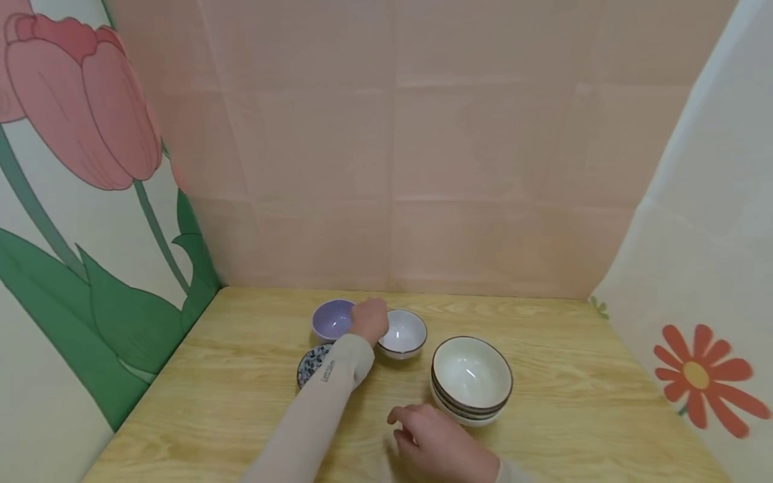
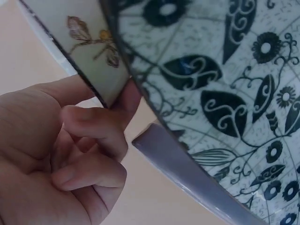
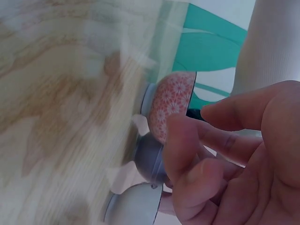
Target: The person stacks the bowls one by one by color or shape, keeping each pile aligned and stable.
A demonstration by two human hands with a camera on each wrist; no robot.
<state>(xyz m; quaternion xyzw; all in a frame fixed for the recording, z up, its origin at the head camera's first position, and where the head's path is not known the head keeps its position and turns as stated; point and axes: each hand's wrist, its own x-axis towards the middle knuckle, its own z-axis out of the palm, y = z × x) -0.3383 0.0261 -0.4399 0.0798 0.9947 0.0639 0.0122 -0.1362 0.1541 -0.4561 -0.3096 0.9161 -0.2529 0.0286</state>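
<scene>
Left hand (image 1: 370, 320) at bowl (image 1: 406, 332), lettered sleeve (image 1: 319, 408)

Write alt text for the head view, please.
A person's left grip holds the rim of a small white bowl on a wood-grain table, with a purple bowl and a floral bowl further left. The right grip is near a stack of pale bowls.

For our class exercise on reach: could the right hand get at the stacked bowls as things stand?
Probably yes: the right hand looks empty and is close beside the stacked bowls, with nothing visible in between.
</scene>
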